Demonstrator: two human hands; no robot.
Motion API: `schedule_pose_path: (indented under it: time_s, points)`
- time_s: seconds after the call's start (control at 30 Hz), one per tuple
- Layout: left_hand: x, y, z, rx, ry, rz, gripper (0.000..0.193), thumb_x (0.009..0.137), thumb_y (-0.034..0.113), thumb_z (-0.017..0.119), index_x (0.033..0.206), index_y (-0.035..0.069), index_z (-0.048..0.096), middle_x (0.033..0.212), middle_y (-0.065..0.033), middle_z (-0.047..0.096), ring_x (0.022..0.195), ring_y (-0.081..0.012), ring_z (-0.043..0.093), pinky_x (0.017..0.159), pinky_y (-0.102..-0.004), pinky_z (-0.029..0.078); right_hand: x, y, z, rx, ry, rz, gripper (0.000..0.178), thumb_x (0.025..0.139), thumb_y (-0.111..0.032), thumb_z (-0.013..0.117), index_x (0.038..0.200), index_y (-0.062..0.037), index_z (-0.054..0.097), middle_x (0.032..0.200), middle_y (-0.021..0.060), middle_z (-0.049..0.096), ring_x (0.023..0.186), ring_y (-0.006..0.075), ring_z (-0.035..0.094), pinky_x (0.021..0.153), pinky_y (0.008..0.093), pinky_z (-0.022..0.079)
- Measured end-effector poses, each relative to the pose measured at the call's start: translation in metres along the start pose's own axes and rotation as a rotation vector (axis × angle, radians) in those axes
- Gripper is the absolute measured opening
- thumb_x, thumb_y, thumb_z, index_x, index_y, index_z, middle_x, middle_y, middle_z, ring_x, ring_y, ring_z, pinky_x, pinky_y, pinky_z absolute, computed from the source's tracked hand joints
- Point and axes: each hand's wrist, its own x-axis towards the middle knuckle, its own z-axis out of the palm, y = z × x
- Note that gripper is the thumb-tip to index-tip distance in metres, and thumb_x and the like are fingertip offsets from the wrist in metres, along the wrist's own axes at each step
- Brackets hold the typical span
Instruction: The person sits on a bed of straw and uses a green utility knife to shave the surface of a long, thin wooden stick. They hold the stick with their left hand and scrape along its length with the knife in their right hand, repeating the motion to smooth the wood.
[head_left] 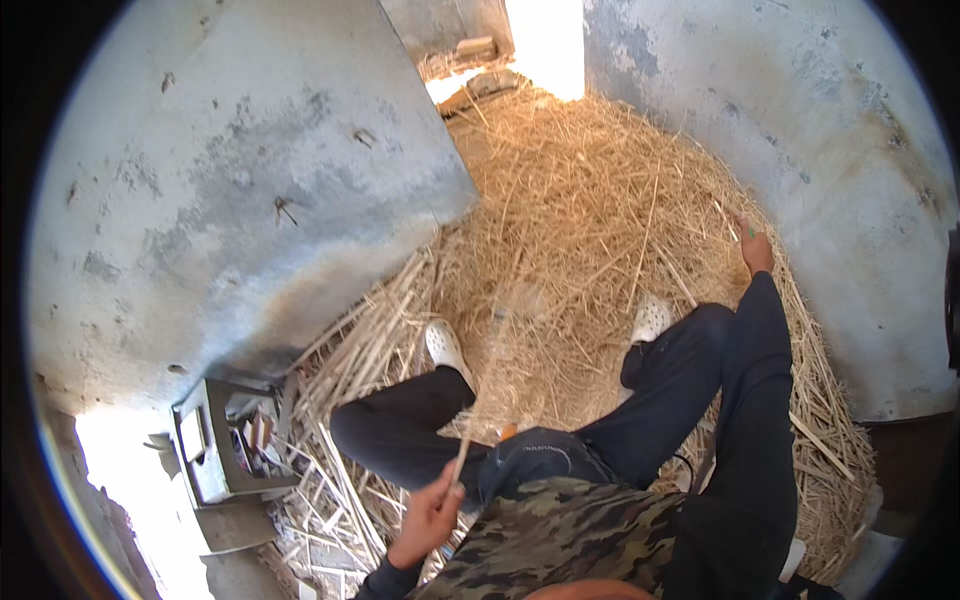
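My left hand (428, 518) is closed in a pinch round a short, thin, pale stick (461, 458), which points upward beside my left thigh. At the end of my outstretched right arm, my right hand (757, 250) is closed above the edge of the straw heap (590, 200), near the right-hand wall. A slim, light-coloured thing (722, 212) juts from its fingers toward the straw; what it is, I cannot make out. A small green spot shows at those fingers. I sit low with knees bent, and my white perforated clogs (447, 346) rest on the straw.
Worn plaster walls stand at left (200, 180) and right (800, 170), with a bright opening (547, 45) at the far end. At lower left, a small open-fronted box (205, 440) holds assorted items. Long dry stalks (360, 330) lie between it and my left leg.
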Motion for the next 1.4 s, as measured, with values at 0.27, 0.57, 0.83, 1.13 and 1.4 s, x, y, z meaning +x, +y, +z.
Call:
schedule_pose_path:
  time_s: [0.27,0.57,0.83,1.13,1.4]
  points:
    - [0.142,-0.054,-0.012,0.12,0.022,0.154,0.036,0.097,0.017,0.049,0.128,-0.002,0.053,0.058,-0.0019,0.055,0.045,-0.0096,0.054,0.046,-0.0258,0.044,-0.242,0.088,0.117,0.402,-0.167,0.0,0.061,0.091,-0.052,0.045,0.087,0.0068,0.063,0.077,0.0211,0.064,0.076,0.0375,0.062,0.076,0.0459,0.046]
    - [0.312,-0.033,-0.072,0.611,0.146,0.402,0.022,0.091,0.023,0.049,0.094,0.006,0.063,0.066,-0.0173,0.064,0.057,-0.0315,0.063,0.059,-0.0431,0.049,-0.504,0.214,0.163,0.612,-0.487,0.387,0.037,0.087,-0.031,0.058,0.093,0.0052,0.064,0.086,0.022,0.068,0.082,0.0355,0.067,0.071,0.0445,0.048]
    - [0.323,0.008,-0.08,1.253,0.426,0.528,0.018,0.088,0.022,0.051,0.101,0.02,0.064,0.07,-0.0167,0.064,0.064,-0.0381,0.063,0.055,-0.0485,0.048,-0.524,0.207,0.106,-0.101,-0.838,0.232,0.032,0.079,-0.026,0.067,0.095,0.0016,0.066,0.085,0.0186,0.068,0.081,0.0363,0.066,0.072,0.046,0.049]
    - [0.261,0.056,-0.099,1.423,0.316,0.404,0.012,0.075,0.014,0.057,0.076,0.015,0.069,0.074,-0.0147,0.066,0.073,-0.0353,0.066,0.063,-0.0467,0.051,-0.532,0.283,-0.003,-0.33,-0.211,0.772,0.066,0.075,-0.037,0.074,0.128,-0.0057,0.051,0.13,0.02,0.047,0.118,0.0373,0.047,0.093,0.0537,0.042]
    - [0.249,0.055,-0.092,1.55,0.147,0.219,0.015,0.074,0.012,0.059,0.08,0.007,0.071,0.083,-0.0181,0.069,0.08,-0.0361,0.067,0.068,-0.0451,0.053,-0.571,0.309,0.027,-0.431,0.115,0.653,0.079,0.077,-0.054,0.065,0.131,-0.0005,0.046,0.132,0.0217,0.046,0.125,0.0377,0.043,0.098,0.0536,0.037]
